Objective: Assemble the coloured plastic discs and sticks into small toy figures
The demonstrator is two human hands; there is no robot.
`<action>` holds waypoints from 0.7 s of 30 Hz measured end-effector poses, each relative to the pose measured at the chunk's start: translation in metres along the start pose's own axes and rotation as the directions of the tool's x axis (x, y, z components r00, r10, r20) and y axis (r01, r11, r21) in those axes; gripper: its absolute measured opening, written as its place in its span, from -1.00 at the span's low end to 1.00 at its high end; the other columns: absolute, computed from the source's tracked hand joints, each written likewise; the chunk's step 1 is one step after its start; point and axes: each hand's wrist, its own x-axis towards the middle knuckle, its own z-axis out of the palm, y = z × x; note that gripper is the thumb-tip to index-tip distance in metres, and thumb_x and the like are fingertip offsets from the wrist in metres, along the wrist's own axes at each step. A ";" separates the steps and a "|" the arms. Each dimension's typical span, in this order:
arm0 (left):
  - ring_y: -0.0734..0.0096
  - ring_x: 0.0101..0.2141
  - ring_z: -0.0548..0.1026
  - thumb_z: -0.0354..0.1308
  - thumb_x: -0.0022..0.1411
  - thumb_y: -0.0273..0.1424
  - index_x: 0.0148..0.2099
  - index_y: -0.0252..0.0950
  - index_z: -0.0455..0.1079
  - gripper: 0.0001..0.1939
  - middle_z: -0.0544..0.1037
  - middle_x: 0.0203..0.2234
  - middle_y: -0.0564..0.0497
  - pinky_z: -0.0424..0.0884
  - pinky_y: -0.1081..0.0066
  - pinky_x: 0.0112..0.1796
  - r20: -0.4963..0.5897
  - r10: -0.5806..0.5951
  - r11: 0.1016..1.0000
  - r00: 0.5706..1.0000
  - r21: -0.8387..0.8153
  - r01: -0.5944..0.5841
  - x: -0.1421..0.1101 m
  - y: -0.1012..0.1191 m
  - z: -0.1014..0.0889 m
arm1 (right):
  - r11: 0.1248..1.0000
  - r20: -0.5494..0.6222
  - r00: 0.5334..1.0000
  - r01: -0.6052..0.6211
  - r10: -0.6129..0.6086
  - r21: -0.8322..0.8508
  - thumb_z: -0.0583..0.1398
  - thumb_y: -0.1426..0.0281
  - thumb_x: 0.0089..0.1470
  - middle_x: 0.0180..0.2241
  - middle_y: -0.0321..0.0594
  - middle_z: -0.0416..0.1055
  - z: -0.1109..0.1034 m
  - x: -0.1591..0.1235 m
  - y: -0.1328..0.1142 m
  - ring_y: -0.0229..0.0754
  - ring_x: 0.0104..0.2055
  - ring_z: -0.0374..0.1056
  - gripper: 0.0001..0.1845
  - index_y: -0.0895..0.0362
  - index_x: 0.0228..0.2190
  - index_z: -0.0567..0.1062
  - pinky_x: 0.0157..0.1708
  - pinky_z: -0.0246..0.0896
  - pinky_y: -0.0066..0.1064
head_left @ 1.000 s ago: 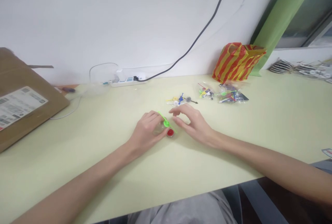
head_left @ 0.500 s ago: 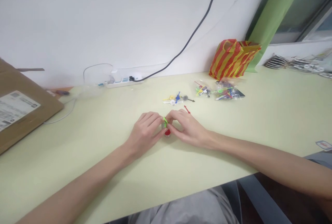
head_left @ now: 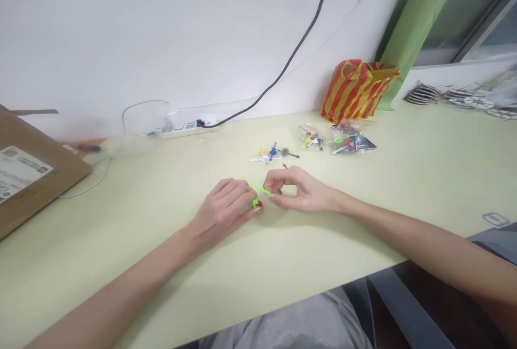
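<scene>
My left hand point(head_left: 228, 206) is closed, its fingertips pinching a small bright green plastic piece point(head_left: 254, 203). A round red piece point(head_left: 259, 206) shows right at those fingertips; I cannot tell whether it is held too. My right hand point(head_left: 301, 190) pinches a thin green plastic arrow point(head_left: 262, 189) between thumb and forefinger, just above and right of the other green piece. Behind the right hand, the tip of a red arrow point(head_left: 285, 166) sticks out on the table. Farther back lie a yellow spinner point(head_left: 263, 152), a blue one point(head_left: 273, 151), a white one point(head_left: 265, 159) and a grey-black one point(head_left: 285, 152).
Two clear bags of coloured plastic parts point(head_left: 311, 139) point(head_left: 349, 141) lie before a red and yellow striped bag point(head_left: 357, 90). A cardboard box point(head_left: 36, 160) stands at left. A power strip point(head_left: 188, 125) with a black cable point(head_left: 283, 71) sits by the wall.
My right hand has drawn away to the right from the left hand, bringing the green arrow with it. The small green piece stays at my left fingertips. The view has shifted slightly.
</scene>
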 end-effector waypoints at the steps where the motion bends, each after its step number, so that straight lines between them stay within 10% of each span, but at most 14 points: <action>1: 0.25 -0.16 0.56 0.11 0.43 -0.40 -0.08 -0.23 0.38 -0.94 0.60 -0.25 -0.06 0.39 0.25 -0.09 -0.010 -0.014 1.000 1.000 -0.002 0.014 -0.002 -0.004 -0.001 | 1.000 -0.014 1.000 0.010 -0.010 -0.008 0.19 0.37 0.30 -0.48 -0.32 0.46 -0.005 0.000 0.002 -0.27 -0.41 0.36 -0.87 0.14 -0.32 0.41 -0.30 0.28 -0.40; 7: 0.25 -0.20 0.57 0.16 0.41 -0.38 -0.09 -0.22 0.39 -0.93 0.61 -0.27 -0.04 0.40 0.22 -0.09 -0.084 -0.152 0.988 0.985 0.000 0.152 -0.008 -0.021 -0.002 | 0.869 -0.224 0.943 0.114 -0.248 -0.481 0.22 0.35 0.31 -0.22 -0.09 0.49 -0.044 0.002 0.032 -0.08 -0.13 0.38 -0.86 0.13 -0.30 0.55 -0.11 0.27 -0.22; 21: 0.24 -0.22 0.56 0.15 0.42 -0.36 -0.08 -0.22 0.40 -0.92 0.59 -0.28 -0.03 0.39 0.23 -0.13 -0.039 -0.189 0.982 0.981 -0.005 0.189 -0.008 -0.022 0.001 | 0.588 0.194 0.963 0.267 -0.185 -0.763 0.09 0.48 0.36 -0.38 -0.13 0.48 -0.037 0.001 0.060 -0.10 -0.23 0.30 -0.71 0.15 -0.37 0.55 -0.23 0.13 -0.31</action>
